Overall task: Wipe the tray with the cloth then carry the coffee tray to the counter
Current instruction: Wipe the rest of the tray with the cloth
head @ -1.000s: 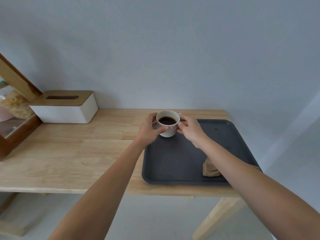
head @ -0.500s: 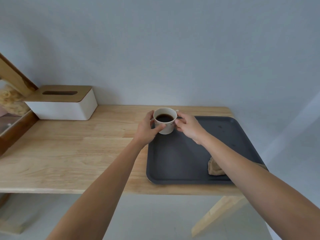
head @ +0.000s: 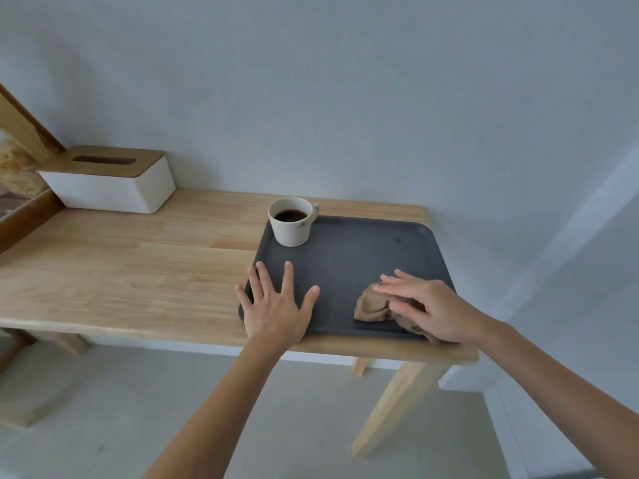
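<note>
A dark grey tray [head: 359, 257] lies on the right end of a light wooden table [head: 138, 267]. A white cup of black coffee [head: 292, 221] stands in the tray's far left corner, free of both hands. My left hand [head: 276, 305] lies flat with fingers spread on the tray's near left corner. A crumpled brown cloth [head: 375, 305] sits at the tray's near right. My right hand [head: 428, 305] rests over the cloth's right part with fingers extended, covering some of it.
A white tissue box with a wooden lid [head: 110, 179] stands at the back left against the wall. A wooden-framed case [head: 20, 174] is at the far left edge. The table's right end meets the wall corner; floor lies below.
Both hands have let go of the cup, which now stands on the tray. They moved toward me: left hand onto the tray's near left corner, right hand onto the cloth.
</note>
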Tool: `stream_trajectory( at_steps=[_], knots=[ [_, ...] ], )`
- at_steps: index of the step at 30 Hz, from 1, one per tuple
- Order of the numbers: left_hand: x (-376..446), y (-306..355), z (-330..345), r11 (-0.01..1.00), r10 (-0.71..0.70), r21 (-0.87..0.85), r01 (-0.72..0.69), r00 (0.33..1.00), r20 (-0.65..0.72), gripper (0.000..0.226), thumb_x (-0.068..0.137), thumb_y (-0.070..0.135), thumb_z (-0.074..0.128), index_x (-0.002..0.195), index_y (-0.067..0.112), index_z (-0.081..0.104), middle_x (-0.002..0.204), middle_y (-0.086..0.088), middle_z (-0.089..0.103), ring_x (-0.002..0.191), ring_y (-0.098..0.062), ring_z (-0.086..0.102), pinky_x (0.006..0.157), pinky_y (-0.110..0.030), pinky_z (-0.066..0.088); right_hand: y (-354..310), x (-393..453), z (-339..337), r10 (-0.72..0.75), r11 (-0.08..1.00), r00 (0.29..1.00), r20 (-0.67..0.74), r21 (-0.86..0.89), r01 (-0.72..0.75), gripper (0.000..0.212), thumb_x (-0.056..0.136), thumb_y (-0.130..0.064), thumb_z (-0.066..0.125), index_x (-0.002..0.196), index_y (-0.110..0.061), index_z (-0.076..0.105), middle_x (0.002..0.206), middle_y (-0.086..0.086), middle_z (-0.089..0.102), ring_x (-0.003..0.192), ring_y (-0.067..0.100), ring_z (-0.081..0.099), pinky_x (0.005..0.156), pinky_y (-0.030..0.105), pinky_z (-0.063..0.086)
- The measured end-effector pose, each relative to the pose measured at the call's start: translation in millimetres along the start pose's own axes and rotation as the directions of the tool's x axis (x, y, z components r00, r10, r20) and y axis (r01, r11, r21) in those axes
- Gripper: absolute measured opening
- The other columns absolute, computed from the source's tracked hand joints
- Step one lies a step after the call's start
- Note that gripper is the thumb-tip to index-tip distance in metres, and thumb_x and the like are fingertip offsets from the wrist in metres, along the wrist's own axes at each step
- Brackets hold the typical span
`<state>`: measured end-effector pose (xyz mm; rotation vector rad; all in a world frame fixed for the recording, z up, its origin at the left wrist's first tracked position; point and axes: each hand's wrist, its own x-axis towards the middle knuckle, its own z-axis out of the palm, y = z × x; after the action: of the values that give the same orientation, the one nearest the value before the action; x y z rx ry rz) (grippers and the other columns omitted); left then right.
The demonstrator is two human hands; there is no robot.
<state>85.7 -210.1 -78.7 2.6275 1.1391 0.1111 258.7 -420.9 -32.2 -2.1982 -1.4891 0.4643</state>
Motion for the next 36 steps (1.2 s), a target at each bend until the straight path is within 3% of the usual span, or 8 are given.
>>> stream_trajectory(
  at_steps=[3,7,12,19,23,26,30,36],
  knots=[
    [-2.2,-3.4,1.6,0.998,-0.003,0.056,0.002,1.0,0.021,0.073,0.085,0.076,0.01,0.15,0.043,0.006,0.162,-0.016,-0.006,0.148,-0.035,-0.015,0.118,-0.057,-0.003,13.2,0.0,14.7,-0.051,0.997,0.998,0.048,-0.051,0.054,0.042,0.097,-0.036,0.046,0.138,-0.045,0.042,0.153,-0.018,0.033,0.146,0.002,0.014,0.118,0.033,0.026],
    [7.7,-4.0,-6.6,0.995,0.023,0.097,-0.029,0.998,0.061,0.07,0.084,0.077,0.013,0.148,0.049,0.007,0.164,-0.007,-0.004,0.147,-0.037,-0.016,0.117,-0.057,-0.003,7.3,20.0,20.0,-0.13,0.974,0.992,-0.002,-0.186,0.127,0.039,0.097,-0.037,0.043,0.135,-0.045,0.045,0.152,-0.017,0.035,0.146,0.005,0.017,0.113,0.033,0.035],
    [5.3,-3.7,-7.0,0.993,0.036,0.111,-0.044,0.996,0.078,0.069,0.085,0.075,0.014,0.148,0.05,0.005,0.164,-0.005,-0.003,0.147,-0.037,-0.018,0.117,-0.058,-0.002,-1.2,62.7,28.7,-0.159,0.967,0.987,-0.039,-0.208,0.147,0.036,0.099,-0.031,0.045,0.133,-0.037,0.053,0.15,-0.006,0.042,0.147,0.02,0.021,0.118,0.037,0.024],
    [8.4,-5.5,-6.2,0.993,0.049,0.101,-0.055,0.996,0.069,0.07,0.084,0.076,0.012,0.148,0.05,0.002,0.164,-0.004,-0.007,0.146,-0.036,-0.022,0.117,-0.058,-0.004,-2.8,164.9,26.4,-0.046,0.968,0.995,-0.085,-0.251,0.024,0.037,0.1,-0.028,0.04,0.135,-0.035,0.05,0.152,-0.003,0.039,0.147,0.027,0.019,0.12,0.046,0.017],
    [8.4,-5.7,-6.9,0.994,0.049,0.092,-0.055,0.996,0.074,0.07,0.084,0.076,0.013,0.148,0.05,0.001,0.164,-0.004,-0.008,0.146,-0.036,-0.023,0.117,-0.058,-0.004,3.0,191.7,22.4,0.079,0.951,0.982,-0.172,-0.284,-0.126,0.038,0.101,-0.029,0.037,0.138,-0.034,0.047,0.153,-0.004,0.038,0.146,0.031,0.021,0.116,0.045,0.021],
    [8.5,-4.9,-8.4,0.994,0.043,0.092,-0.052,0.995,0.09,0.07,0.084,0.076,0.013,0.148,0.05,0.001,0.163,-0.004,-0.008,0.146,-0.035,-0.024,0.117,-0.058,-0.005,3.0,189.2,23.6,0.083,0.958,0.98,-0.18,-0.257,-0.128,0.038,0.101,-0.026,0.037,0.138,-0.031,0.048,0.153,-0.004,0.039,0.146,0.029,0.022,0.115,0.045,0.025],
    [7.6,-4.0,-8.8,0.994,0.035,0.104,-0.044,0.996,0.085,0.071,0.084,0.077,0.012,0.148,0.049,0.001,0.164,-0.005,-0.008,0.146,-0.035,-0.023,0.117,-0.058,-0.005,-2.1,151.2,29.1,-0.026,0.977,0.993,-0.113,-0.212,0.002,0.039,0.1,-0.019,0.041,0.138,-0.026,0.048,0.15,0.0,0.042,0.146,0.022,0.024,0.119,0.038,0.018],
    [8.9,-4.6,-10.3,0.992,0.042,0.111,-0.053,0.994,0.103,0.074,0.082,0.079,0.014,0.148,0.049,0.0,0.164,-0.004,-0.008,0.146,-0.035,-0.022,0.117,-0.058,-0.003,1.0,83.3,37.3,-0.155,0.967,0.983,-0.096,-0.22,0.131,0.039,0.098,-0.02,0.048,0.137,-0.025,0.05,0.147,-0.003,0.047,0.143,0.015,0.031,0.119,0.034,0.025]
  ],
)
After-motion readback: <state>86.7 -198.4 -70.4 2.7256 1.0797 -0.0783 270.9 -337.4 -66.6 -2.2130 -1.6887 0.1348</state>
